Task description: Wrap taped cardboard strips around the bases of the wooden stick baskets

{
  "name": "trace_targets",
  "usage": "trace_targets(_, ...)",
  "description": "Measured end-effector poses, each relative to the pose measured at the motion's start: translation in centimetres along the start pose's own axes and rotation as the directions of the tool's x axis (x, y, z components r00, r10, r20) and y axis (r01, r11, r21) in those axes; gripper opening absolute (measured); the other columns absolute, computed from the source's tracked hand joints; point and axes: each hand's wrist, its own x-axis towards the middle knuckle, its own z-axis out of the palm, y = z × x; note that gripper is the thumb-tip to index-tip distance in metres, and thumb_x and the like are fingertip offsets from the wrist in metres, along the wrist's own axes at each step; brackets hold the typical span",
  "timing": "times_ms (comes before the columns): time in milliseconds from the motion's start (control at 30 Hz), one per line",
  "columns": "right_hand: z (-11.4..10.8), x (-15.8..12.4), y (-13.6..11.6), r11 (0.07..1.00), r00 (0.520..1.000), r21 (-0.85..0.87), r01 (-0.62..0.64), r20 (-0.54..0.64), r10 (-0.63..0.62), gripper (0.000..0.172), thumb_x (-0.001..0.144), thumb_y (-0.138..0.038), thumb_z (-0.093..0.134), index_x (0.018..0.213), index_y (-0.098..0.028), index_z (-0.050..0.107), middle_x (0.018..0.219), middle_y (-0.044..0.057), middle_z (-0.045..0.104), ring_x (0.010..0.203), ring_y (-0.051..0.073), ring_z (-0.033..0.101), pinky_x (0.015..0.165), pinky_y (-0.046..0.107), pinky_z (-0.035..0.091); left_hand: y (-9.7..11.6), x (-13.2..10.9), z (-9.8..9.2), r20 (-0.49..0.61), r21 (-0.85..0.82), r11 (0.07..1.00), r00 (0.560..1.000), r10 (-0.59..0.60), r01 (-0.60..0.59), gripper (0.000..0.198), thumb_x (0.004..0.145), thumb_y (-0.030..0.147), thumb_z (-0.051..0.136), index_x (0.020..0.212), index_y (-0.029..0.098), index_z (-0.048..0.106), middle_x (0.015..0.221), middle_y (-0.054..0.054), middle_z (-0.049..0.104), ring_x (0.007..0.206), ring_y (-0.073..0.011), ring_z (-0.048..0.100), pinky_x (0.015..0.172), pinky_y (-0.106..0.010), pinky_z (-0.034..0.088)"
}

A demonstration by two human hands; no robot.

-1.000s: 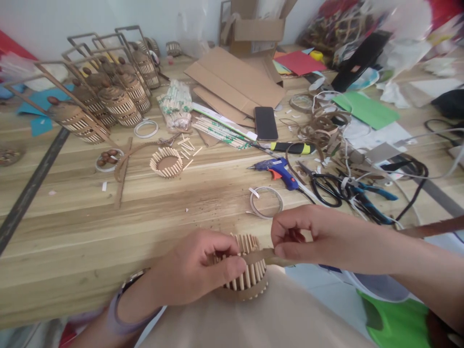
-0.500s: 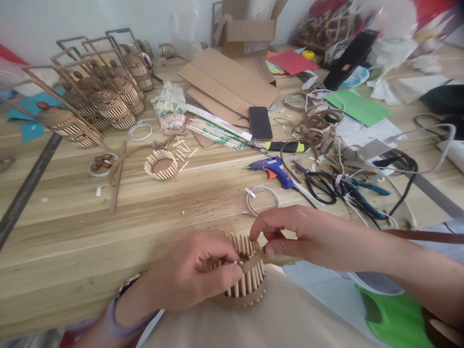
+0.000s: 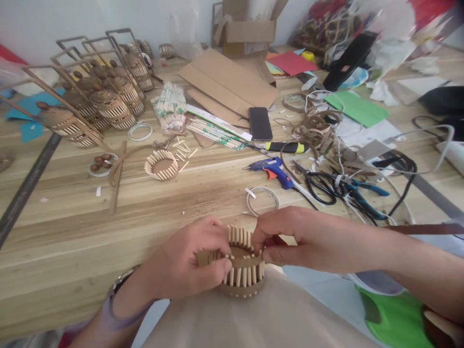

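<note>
A small round lantern body (image 3: 243,278) made of upright wooden sticks on a brown base rests at the table's near edge, against my clothing. Around its near upper side runs a thin brown strip (image 3: 246,262). My left hand (image 3: 192,261) pinches the strip and stick tops at the left, thumb outside and fingers curled behind. On the right, my right hand (image 3: 281,237) pinches the strip's other end against the sticks between thumb and index finger. My fingers hide parts of the rim.
A similar stick ring (image 3: 161,165) sits on the table (image 3: 145,232). Finished lanterns (image 3: 112,104) with handles stand at the left. A blue glue gun (image 3: 271,169), a tape roll (image 3: 262,200), scissors (image 3: 321,188), pliers (image 3: 366,198), a phone (image 3: 260,123) and bundled sticks (image 3: 217,131) lie beyond my hands.
My left hand has shifted slightly left and up along the rim. The strip now lies flatter across the near sticks, and my right hand has closed in on its right end.
</note>
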Motion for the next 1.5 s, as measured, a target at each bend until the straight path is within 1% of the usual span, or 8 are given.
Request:
trace_targets(167,-0.2,0.6,-1.2,0.999,0.999,-0.034,-0.039,-0.008,0.039,0.016,0.086,-0.017,0.053,0.081,-0.020,0.068,0.076,-0.001,0.068,0.064,0.012,0.056,0.056,0.023,0.036,1.2,1.0,-0.3,0.052,0.102,0.993,0.997,-0.059,0.053,0.021,0.094,0.038,0.058,0.086,0.020,0.067,0.081,-0.001,0.065,0.081,-0.0179,0.057,0.075,-0.029,0.041)
trace_targets(300,0.1,0.8,-1.6,0.994,0.996,-0.078,-0.075,-0.064,0.070,0.017,0.085,-0.017,0.052,0.080,-0.021,0.068,0.068,-0.003,0.065,0.059,0.011,0.054,0.055,0.023,0.035,1.5,1.8,0.4,0.064,0.111,0.993,0.996,-0.057,0.049,0.042,0.100,0.047,0.045,0.074,0.019,0.064,0.070,-0.001,0.060,0.071,-0.0164,0.054,0.069,-0.028,0.039)
trace_targets(500,0.7,0.1,-0.8,0.995,0.966,0.007,-0.102,-0.236,0.101,0.018,0.086,-0.030,0.060,0.101,-0.024,0.067,0.090,0.000,0.072,0.080,0.017,0.065,0.069,0.026,0.045,1.0,1.2,0.3,-0.010,0.131,0.989,0.998,-0.067,0.068,0.043,0.101,0.045,0.043,0.069,0.019,0.057,0.067,0.001,0.054,0.074,-0.0168,0.050,0.073,-0.029,0.038)
trace_targets(600,1.0,-0.4,-0.5,0.997,0.960,0.042,-0.066,-0.271,0.075,0.018,0.086,-0.033,0.062,0.101,-0.025,0.065,0.101,0.002,0.073,0.092,0.020,0.066,0.079,0.030,0.048,0.8,0.7,0.1,-0.007,0.128,0.987,0.996,-0.093,0.094,0.041,0.100,0.043,0.044,0.071,0.019,0.059,0.070,0.000,0.056,0.075,-0.0177,0.050,0.073,-0.030,0.039)
trace_targets(933,2.0,-0.3,-0.1,0.999,0.928,0.023,-0.022,-0.371,0.029,0.011,0.087,-0.021,0.056,0.097,-0.023,0.061,0.099,0.003,0.067,0.090,0.018,0.065,0.078,0.031,0.051,0.2,-0.3,0.1,-0.033,0.089,0.992,0.996,-0.084,0.087,0.035,0.099,0.037,0.048,0.071,0.019,0.058,0.073,0.000,0.054,0.080,-0.0181,0.051,0.075,-0.030,0.039)
trace_targets(1200,2.0,0.6,0.1,0.999,0.952,0.006,0.047,-0.302,-0.043,0.022,0.088,-0.015,0.054,0.103,-0.023,0.068,0.101,0.004,0.061,0.085,0.016,0.063,0.077,0.029,0.049,0.3,-0.7,0.1,-0.001,0.065,0.998,1.000,0.001,-0.001,0.029,0.100,0.032,0.050,0.073,0.020,0.056,0.073,0.001,0.053,0.088,-0.0190,0.049,0.082,-0.031,0.040)
trace_targets(1367,1.9,0.8,0.1,0.998,0.962,-0.002,0.061,-0.267,-0.059,0.017,0.088,-0.013,0.054,0.093,-0.021,0.068,0.100,0.003,0.060,0.083,0.014,0.062,0.077,0.026,0.048,0.0,-0.8,0.0,-0.011,0.090,0.995,0.999,0.032,-0.031,0.032,0.100,0.035,0.049,0.074,0.020,0.059,0.071,0.000,0.054,0.088,-0.0194,0.051,0.085,-0.032,0.041)
trace_targets(1500,2.0,0.8,-0.2,0.998,0.967,-0.008,0.063,-0.245,-0.063,0.016,0.088,-0.011,0.055,0.088,-0.020,0.067,0.097,0.001,0.059,0.080,0.011,0.060,0.074,0.023,0.046,0.3,-0.6,0.0,-0.017,0.148,0.989,1.000,0.007,-0.005,0.026,0.100,0.037,0.050,0.086,0.020,0.066,0.083,-0.002,0.062,0.095,-0.0207,0.055,0.086,-0.032,0.042)
